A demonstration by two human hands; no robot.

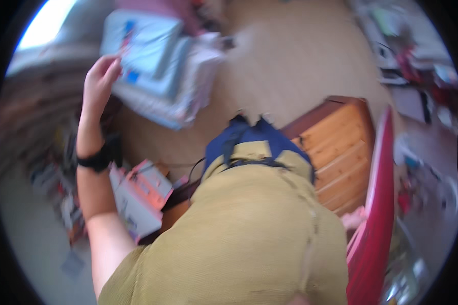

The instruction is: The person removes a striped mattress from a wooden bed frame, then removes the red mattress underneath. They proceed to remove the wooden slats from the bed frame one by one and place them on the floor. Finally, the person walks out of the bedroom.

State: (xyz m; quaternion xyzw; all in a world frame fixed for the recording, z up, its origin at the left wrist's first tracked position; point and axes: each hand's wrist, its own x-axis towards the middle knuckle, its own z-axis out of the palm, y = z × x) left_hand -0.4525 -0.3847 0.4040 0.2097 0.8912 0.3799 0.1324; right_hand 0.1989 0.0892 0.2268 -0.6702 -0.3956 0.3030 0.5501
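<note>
My left hand is raised at the upper left, with its fingers curled in and blurred. Whatever it may hold does not show. Just beyond it lies a stack of folded light-blue bedding; I cannot tell whether the fingers touch it. At the right side, my right hand is closed on the near edge of a large, thin pink-red board, which stands on edge beside me. My shirt hides most of the right arm, and the far fingers are out of sight.
Near my feet stands a slatted wooden piece with a dark frame. A white and pink box is at the left, near blurred clutter. Beige floor stretches ahead. More blurred items line the right side.
</note>
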